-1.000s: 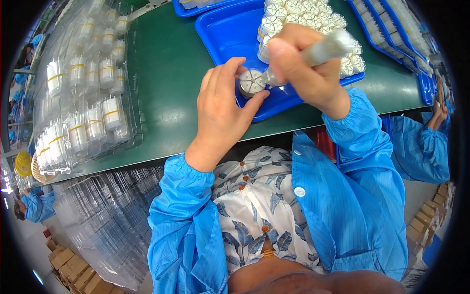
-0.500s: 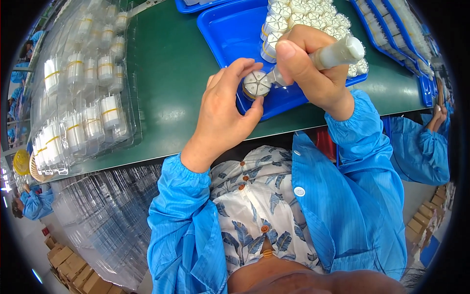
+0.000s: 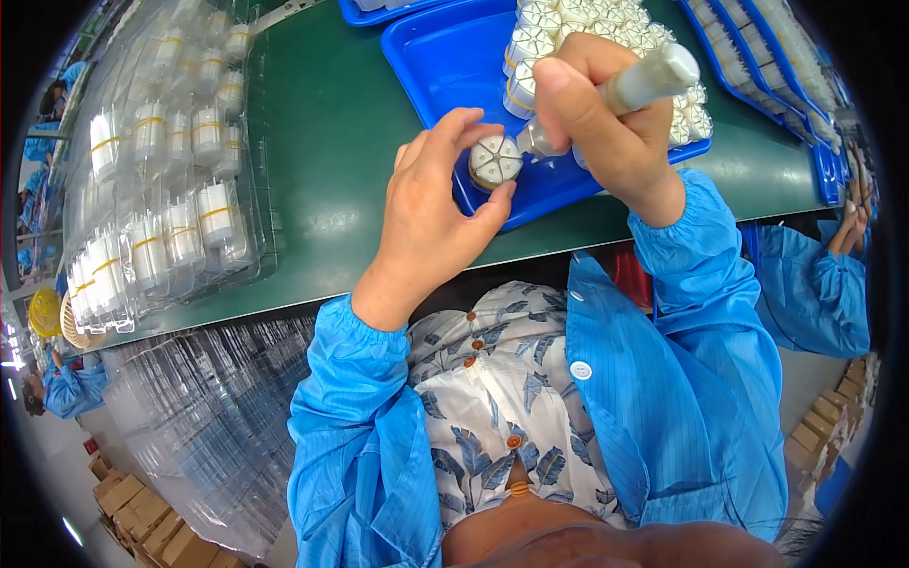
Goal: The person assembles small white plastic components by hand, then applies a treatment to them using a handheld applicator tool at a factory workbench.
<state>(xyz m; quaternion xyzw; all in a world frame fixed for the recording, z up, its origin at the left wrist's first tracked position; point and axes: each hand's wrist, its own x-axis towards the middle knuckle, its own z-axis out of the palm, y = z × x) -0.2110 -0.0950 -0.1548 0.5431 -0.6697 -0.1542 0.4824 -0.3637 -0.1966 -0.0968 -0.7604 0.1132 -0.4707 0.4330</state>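
Observation:
My left hand has its thumb and fingers closed round a white cylinder. The cylinder's round top faces up and is split into wedges by grey lines; a yellow band circles its side. In my right hand is a translucent squeeze bottle, held slanted with its pale end up to the right. Its clear narrow tip points down left, just beside the cylinder's top edge. Both hands are over the blue tray, where several similar white cylinders stand packed together, partly hidden behind my right hand.
On the left of the green table, clear plastic blister trays hold yellow-banded white cylinders. More filled blue trays lie at the far right. Below the table's left edge are stacked clear plastic trays. Another person's blue sleeve shows at the right.
The bottle's tip has shifted from over the cylinder's top to its right edge, as my right hand rose slightly. My left hand still holds the cylinder in nearly the same spot.

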